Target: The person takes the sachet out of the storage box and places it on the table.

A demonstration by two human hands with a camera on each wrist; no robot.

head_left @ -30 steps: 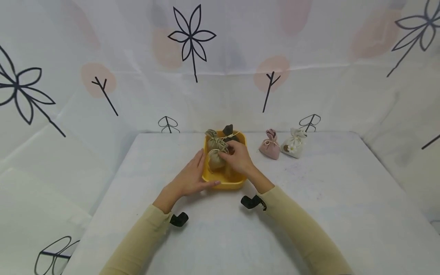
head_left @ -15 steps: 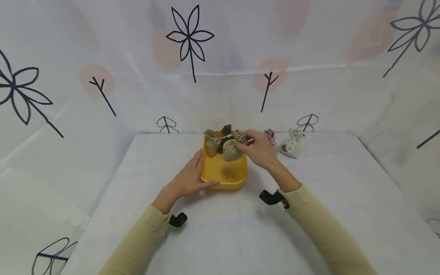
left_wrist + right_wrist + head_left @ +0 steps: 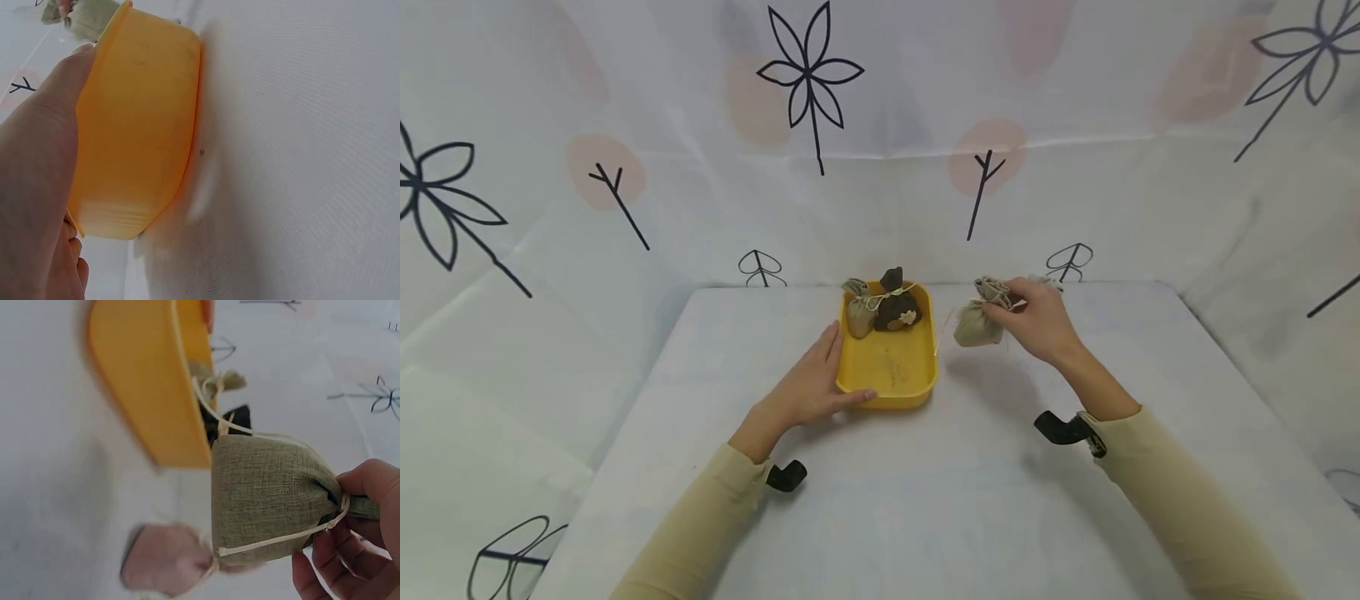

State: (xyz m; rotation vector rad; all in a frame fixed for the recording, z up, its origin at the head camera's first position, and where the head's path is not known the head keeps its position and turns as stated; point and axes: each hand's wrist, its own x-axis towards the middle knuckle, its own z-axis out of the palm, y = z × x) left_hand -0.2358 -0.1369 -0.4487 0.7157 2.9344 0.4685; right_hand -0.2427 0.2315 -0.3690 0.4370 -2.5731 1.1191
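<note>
My right hand [image 3: 1043, 323] pinches a sage-green drawstring pouch [image 3: 976, 325] by its gathered neck, holding it above the table to the right of a yellow plastic tub [image 3: 887, 367]. Pale cord trails from this pouch [image 3: 269, 497] in the right wrist view. My left hand [image 3: 803, 385] rests against the tub's left side, fingers straight along the wall and thumb at the front rim. Inside the tub, at its far end, sit a beige-green pouch [image 3: 860, 318] and a dark brown pouch [image 3: 895, 310] with a small flower decoration.
A pink pouch [image 3: 164, 559] lies on the table under the held one, mostly covered in the head view. Behind my right hand only a sliver of a white pouch [image 3: 1051, 281] shows. Patterned white cloth [image 3: 887, 200] hangs behind the white table [image 3: 880, 517].
My right hand has lifted the green pouch out of the tub and carried it right, over the pink pouch. My left hand has stayed against the tub.
</note>
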